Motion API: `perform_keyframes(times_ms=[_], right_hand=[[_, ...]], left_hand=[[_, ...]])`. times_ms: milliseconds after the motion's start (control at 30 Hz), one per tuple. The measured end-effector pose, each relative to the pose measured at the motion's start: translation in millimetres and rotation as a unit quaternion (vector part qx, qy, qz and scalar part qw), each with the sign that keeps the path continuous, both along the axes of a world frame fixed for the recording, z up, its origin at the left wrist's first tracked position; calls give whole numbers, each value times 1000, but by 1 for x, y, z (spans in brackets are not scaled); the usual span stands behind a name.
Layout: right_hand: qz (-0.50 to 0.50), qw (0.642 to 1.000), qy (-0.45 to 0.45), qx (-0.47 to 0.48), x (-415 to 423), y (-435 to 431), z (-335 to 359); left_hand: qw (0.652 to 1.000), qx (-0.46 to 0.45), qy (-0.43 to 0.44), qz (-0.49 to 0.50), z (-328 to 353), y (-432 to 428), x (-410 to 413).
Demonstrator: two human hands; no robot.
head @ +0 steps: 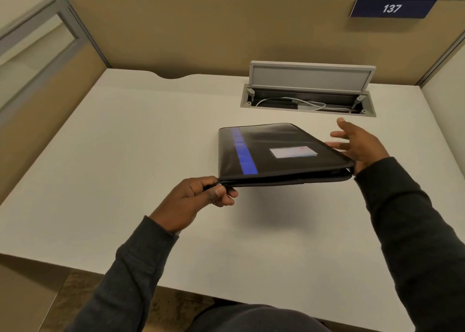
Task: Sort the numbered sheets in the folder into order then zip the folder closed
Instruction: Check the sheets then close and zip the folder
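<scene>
A black folder [281, 153] with a blue stripe and a small white label lies closed, its near edge raised off the white desk [125, 155]. My left hand [198, 198] pinches the folder's near left corner, at the zip. At the folder's right edge my right hand [359, 145] has its fingers spread, the palm against the near right corner. No numbered sheets show; the folder hides its contents.
A cable well [308, 100] with its grey lid propped up sits in the desk behind the folder, white cables inside. Tan partition walls [201, 34] enclose the desk on three sides. A blue sign reading 137 [391, 8] hangs at the upper right.
</scene>
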State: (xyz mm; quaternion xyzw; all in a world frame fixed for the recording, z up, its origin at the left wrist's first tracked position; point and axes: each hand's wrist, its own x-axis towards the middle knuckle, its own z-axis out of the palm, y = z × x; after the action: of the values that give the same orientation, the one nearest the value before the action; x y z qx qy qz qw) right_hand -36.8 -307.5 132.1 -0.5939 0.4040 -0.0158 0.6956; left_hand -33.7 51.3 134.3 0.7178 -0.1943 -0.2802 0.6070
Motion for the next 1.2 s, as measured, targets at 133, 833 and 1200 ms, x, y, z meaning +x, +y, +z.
perform_keyframes(times_ms=[133, 833, 1200], right_hand=[[-2, 973, -57, -224, -15, 18, 15], [189, 773, -255, -549, -87, 169, 17], [170, 758, -271, -569, -87, 154, 18]], left_hand=[[1000, -21, 6, 19, 1, -8, -3], [995, 26, -91, -26, 28, -39, -5], [996, 17, -88, 21, 30, -42, -11]])
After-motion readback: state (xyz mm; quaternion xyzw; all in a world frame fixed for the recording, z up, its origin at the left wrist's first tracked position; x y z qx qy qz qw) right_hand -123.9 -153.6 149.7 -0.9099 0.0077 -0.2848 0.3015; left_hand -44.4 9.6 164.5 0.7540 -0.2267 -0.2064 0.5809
